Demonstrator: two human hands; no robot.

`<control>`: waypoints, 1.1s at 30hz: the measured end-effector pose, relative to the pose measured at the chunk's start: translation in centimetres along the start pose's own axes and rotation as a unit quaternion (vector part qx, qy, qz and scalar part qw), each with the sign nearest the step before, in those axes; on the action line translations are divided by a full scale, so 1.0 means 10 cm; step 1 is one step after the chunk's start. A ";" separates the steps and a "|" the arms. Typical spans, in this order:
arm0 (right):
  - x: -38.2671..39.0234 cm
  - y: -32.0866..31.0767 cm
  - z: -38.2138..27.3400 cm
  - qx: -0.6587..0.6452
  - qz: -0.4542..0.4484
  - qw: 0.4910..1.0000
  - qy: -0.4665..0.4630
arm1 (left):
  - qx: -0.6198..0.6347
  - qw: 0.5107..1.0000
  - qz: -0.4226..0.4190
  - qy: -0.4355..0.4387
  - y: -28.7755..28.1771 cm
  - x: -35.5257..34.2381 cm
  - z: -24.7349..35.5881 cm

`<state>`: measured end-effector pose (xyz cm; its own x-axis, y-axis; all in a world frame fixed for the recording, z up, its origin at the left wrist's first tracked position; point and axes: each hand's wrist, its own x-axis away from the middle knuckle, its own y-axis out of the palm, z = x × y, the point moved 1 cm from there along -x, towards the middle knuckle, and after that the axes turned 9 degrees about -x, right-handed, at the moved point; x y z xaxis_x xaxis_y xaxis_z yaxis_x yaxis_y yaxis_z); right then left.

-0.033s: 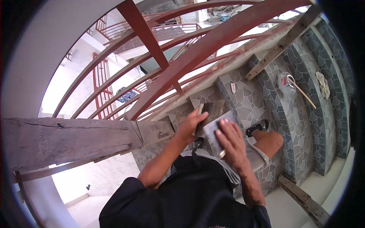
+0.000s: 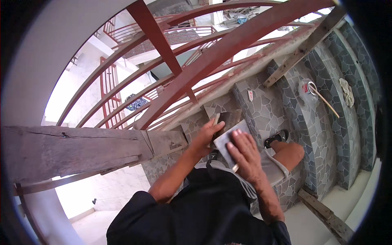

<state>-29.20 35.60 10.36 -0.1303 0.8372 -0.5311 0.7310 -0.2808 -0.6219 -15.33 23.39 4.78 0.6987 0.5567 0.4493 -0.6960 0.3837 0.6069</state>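
My left hand (image 2: 207, 136) is closed around the edge of a dark, flat plate (image 2: 231, 118) with a pale strip by the thumb. The plate looks smeared, and its exact kind is unclear. Overlapping it on the near side is a wide, light-grey scraper (image 2: 223, 143). The fingers of my right hand (image 2: 246, 155) press along the blade's face, and the end of a pale handle shows below the palm. Both tools are in front of my body, above the stone-patterned stairs (image 2: 265, 110).
A red curved railing (image 2: 196, 77) runs along the left side. A thick wooden beam (image 2: 73, 153) juts in from the left. On the steps at right are a clear plastic container (image 2: 306, 92), a thin stick (image 2: 326, 103), a cloth (image 2: 346, 92) and a small white-and-red item (image 2: 250, 95).
My right hand and the light-grey scraper have shifted slightly left and toward my body, across the dark plate. My left hand has hardly moved.
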 end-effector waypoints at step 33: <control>0.40 0.20 0.56 0.160 -0.099 0.978 0.088 | -0.002 1.000 -0.030 0.006 -0.18 0.21 0.19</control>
<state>-32.05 35.71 3.78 -0.1100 0.9499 -0.2924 0.4516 -0.2143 -0.8661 -12.28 22.47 5.89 0.7371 0.5419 0.4038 -0.6534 0.4189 0.6305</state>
